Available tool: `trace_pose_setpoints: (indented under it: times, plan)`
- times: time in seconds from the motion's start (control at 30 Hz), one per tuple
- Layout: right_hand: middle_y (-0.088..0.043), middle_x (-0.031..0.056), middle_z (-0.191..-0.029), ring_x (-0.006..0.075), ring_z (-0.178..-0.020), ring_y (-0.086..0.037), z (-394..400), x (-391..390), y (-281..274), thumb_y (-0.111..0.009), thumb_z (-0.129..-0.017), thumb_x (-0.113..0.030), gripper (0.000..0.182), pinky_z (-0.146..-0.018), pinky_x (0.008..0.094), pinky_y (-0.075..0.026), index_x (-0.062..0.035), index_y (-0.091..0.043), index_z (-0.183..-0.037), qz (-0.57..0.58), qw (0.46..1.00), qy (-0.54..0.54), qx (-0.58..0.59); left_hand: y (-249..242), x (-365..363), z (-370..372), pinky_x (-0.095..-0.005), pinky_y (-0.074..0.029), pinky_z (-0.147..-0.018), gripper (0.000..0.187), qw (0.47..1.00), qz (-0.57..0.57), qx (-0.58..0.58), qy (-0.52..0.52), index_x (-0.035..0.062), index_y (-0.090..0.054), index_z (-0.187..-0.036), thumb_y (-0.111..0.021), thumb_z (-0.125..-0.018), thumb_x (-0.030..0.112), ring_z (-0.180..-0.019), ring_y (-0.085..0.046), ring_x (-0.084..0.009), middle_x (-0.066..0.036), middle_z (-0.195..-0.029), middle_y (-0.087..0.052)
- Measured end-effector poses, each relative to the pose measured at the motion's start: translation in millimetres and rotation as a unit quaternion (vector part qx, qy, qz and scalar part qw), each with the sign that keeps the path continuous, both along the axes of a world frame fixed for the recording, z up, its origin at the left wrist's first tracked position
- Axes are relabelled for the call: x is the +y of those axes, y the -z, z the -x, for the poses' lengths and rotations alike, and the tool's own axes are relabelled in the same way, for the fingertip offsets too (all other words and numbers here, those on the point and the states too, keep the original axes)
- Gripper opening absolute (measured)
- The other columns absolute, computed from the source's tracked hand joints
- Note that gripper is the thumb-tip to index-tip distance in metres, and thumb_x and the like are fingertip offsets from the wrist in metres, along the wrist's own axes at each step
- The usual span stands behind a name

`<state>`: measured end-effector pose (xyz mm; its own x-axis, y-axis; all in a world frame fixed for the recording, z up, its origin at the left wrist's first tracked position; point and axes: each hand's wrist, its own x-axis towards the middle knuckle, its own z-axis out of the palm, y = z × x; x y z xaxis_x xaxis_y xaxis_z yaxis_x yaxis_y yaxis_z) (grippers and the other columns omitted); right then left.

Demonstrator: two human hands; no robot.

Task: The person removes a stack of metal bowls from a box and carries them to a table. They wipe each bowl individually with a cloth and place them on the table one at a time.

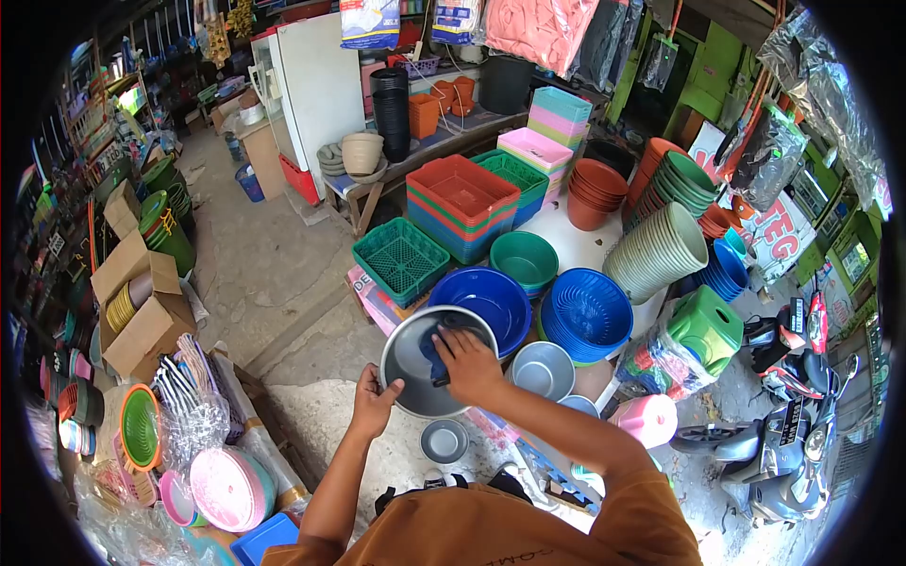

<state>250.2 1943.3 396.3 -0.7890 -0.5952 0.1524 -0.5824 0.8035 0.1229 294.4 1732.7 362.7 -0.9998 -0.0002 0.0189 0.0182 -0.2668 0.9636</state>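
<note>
I hold a grey metal basin (404,357) tilted in front of me. My left hand (376,403) is closed on its left rim, thumb on the inside. Inside the basin, my right hand (469,366) presses a dark blue cloth (432,358) against the metal; part of the cloth is hidden under the fingers. Just beyond the basin sits a dark blue plastic basin (498,294). To the right is a second grey metal basin (543,371). A small grey metal bowl (444,441) lies below, near my feet.
Stacked blue baskets (587,316), a green basin (524,259), red trays (462,189) and leaning cream pots (658,250) crowd the table ahead. Parked motorcycles (788,429) stand at right. Cardboard boxes (146,311) and pink-lidded tubs (226,486) line the left. Packaged goods (540,33) hang overhead.
</note>
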Motion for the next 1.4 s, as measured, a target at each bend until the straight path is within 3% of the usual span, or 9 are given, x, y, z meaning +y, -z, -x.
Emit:
trace_pose_setpoints:
  times: [0.27,0.37,0.5,0.57,0.83,0.9,0.97,1.03,1.4]
  plan:
    - [-0.017,0.0287,-0.151,0.0393,-0.142,-0.015,-34.0,-81.5,29.0,-0.026,-0.095,-0.056,0.078,-0.114,0.0500,-0.006,0.0021,-0.023,-0.145,0.245,0.883,0.149,-0.371,16.0,11.7,-14.7,-0.0196,-0.040,-0.057,0.015,0.997,-0.048,0.056,-0.039,0.0095,-0.045,-0.091,-0.056,-0.095,0.019,-0.067,-0.047,-0.0041,0.002,-0.078,-0.053]
    - [-0.029,0.0257,-0.147,0.0348,-0.138,-0.027,-32.5,-94.0,31.1,-0.027,-0.094,-0.062,0.081,-0.113,0.0447,-0.016,0.0010,-0.027,-0.144,0.548,0.702,0.151,-0.430,49.6,20.7,-20.1,-0.0192,-0.034,-0.049,0.027,0.994,-0.087,0.001,-0.060,0.0113,-0.043,-0.089,-0.047,-0.099,0.036,-0.058,-0.042,-0.0029,0.004,-0.070,-0.047]
    - [-0.061,0.0046,-0.112,0.0192,-0.104,-0.056,-34.1,-81.3,-50.8,-0.053,-0.092,-0.049,0.043,-0.093,0.0359,-0.042,-0.0115,-0.056,-0.114,0.850,0.160,0.179,-0.470,51.1,24.6,-31.8,-0.0192,-0.035,-0.048,0.032,0.997,-0.055,-0.006,-0.061,0.0129,-0.042,-0.087,-0.038,-0.100,0.042,-0.056,-0.041,-0.0025,0.005,-0.068,-0.046]
    - [-0.058,0.0069,-0.119,0.0260,-0.112,-0.055,-37.6,-54.0,-89.1,-0.057,-0.089,-0.040,0.047,-0.102,0.0461,-0.038,-0.0090,-0.051,-0.123,0.904,0.107,0.119,-0.397,39.7,25.3,-35.8,-0.0205,-0.042,-0.052,0.029,0.988,-0.119,-0.035,-0.090,0.0127,-0.044,-0.088,-0.039,-0.101,0.039,-0.060,-0.047,-0.0035,0.004,-0.072,-0.051]
    - [-0.050,0.0147,-0.132,0.0326,-0.119,-0.051,-54.8,1.8,-102.5,-0.051,-0.088,-0.014,0.047,-0.104,0.0452,-0.038,-0.0012,-0.043,-0.132,0.918,0.327,0.135,-0.178,51.7,-6.4,-41.1,-0.0225,-0.048,-0.056,0.022,0.978,-0.155,-0.107,-0.090,0.0123,-0.046,-0.085,-0.056,-0.096,0.029,-0.062,-0.053,-0.0061,0.001,-0.074,-0.057]
    - [-0.035,0.0196,-0.144,0.0336,-0.133,-0.034,-54.5,2.5,-79.3,-0.057,-0.080,-0.009,0.066,-0.110,0.0465,-0.026,-0.0003,-0.034,-0.140,0.682,0.727,0.041,-0.061,40.1,-4.2,-40.6,-0.0217,-0.046,-0.054,0.022,0.978,-0.153,-0.111,-0.084,0.0121,-0.045,-0.085,-0.056,-0.096,0.029,-0.059,-0.052,-0.0057,0.001,-0.073,-0.056]
    - [-0.030,0.0181,-0.150,0.0312,-0.141,-0.026,-57.8,-4.1,-79.3,-0.062,-0.069,-0.011,0.081,-0.113,0.0464,-0.021,-0.0017,-0.033,-0.144,0.367,0.930,-0.036,0.000,22.9,-1.4,-39.8,-0.0211,-0.044,-0.052,0.023,0.981,-0.144,-0.104,-0.074,0.0120,-0.046,-0.084,-0.057,-0.095,0.029,-0.059,-0.051,-0.0051,0.001,-0.072,-0.056]
    - [-0.032,0.0117,-0.150,0.0259,-0.140,-0.029,-52.8,-15.3,-62.8,-0.060,-0.068,-0.016,0.081,-0.113,0.0444,-0.022,-0.0047,-0.033,-0.144,0.143,0.984,-0.104,-0.028,20.2,-0.9,-38.7,-0.0206,-0.043,-0.051,0.024,0.984,-0.136,-0.098,-0.063,0.0118,-0.046,-0.083,-0.058,-0.095,0.029,-0.058,-0.050,-0.0045,0.001,-0.071,-0.055]
    - [-0.042,0.0176,-0.141,0.0268,-0.131,-0.041,-47.5,-49.5,31.3,-0.050,-0.085,-0.026,0.058,-0.103,0.0400,-0.035,0.0011,-0.041,-0.135,0.022,0.990,0.056,-0.130,-8.3,-13.0,-34.1,-0.0200,-0.035,-0.047,0.035,0.995,0.078,-0.005,-0.068,0.0119,-0.040,-0.073,-0.066,-0.090,0.028,-0.054,-0.039,-0.0025,0.005,-0.062,-0.043]
